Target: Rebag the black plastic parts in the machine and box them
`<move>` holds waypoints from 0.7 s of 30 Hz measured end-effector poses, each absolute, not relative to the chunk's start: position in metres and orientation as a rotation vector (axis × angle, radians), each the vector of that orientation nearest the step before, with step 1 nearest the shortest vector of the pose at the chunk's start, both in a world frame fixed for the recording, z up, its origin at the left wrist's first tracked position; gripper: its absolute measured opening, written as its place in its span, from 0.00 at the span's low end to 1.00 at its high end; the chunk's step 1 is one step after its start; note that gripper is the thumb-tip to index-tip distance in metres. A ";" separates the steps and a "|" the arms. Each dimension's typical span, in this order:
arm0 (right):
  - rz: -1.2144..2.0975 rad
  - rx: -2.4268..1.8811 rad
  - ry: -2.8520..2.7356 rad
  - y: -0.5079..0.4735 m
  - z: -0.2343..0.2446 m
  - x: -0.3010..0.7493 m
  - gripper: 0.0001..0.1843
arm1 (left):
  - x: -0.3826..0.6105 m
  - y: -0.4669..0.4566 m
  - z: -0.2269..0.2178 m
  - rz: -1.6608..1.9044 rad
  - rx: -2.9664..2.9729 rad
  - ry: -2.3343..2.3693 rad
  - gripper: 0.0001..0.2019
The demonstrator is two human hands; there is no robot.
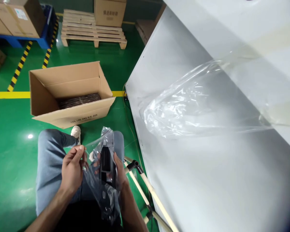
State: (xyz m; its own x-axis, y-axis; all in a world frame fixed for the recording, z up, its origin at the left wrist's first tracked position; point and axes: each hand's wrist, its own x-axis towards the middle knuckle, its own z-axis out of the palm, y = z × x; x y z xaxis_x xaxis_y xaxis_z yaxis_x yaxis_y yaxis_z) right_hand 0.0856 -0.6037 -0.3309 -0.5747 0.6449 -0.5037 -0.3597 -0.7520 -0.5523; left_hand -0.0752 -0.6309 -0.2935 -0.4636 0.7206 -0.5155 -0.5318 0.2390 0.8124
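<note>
Over my lap, my left hand [73,166] pinches the edge of a clear plastic bag [94,180] and pulls it out to the left. Inside or partly covered by the bag is a long black plastic part [105,159] with a rectangular recess; its exact kind I cannot make out. My right hand [120,169] grips this part from its right side, with some fingers showing through the film on the left. The bag's crumpled top sticks up past the far end of the part, and loose film hangs down below it.
An open cardboard box [87,112] with dark brown packs [79,100] at its bottom stands ahead. A white panel [195,180] fills the right, with a clear plastic sheet [181,109] on it. A pipe frame [151,187] stands at right. Behind are a wooden pallet [87,30] and cartons [16,19].
</note>
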 end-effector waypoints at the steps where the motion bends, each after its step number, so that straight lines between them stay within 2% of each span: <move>1: 2.302 -0.946 -0.532 -0.605 -0.332 0.086 0.39 | -0.075 -0.631 -0.294 1.476 0.219 1.451 0.21; 10: 2.153 -1.010 -0.714 -0.599 -0.330 0.102 0.33 | -0.113 -0.640 -0.305 1.211 0.701 1.552 0.16; 17: 2.090 -1.091 -0.869 -0.599 -0.326 0.098 0.33 | -0.109 -0.627 -0.287 1.247 1.368 1.729 0.24; 21: 2.064 -1.081 -0.864 -0.603 -0.327 0.094 0.31 | -0.093 -0.611 -0.282 1.219 1.413 1.834 0.09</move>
State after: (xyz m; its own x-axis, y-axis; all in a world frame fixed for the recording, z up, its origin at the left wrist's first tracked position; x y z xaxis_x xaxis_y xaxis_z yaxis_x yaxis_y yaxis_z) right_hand 0.0941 -0.6034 -0.3275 -0.4529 0.7781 -0.4352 -0.2362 -0.5754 -0.7830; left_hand -0.0926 -0.6106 -0.2817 -0.3213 0.9396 0.1177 0.4724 0.0513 0.8799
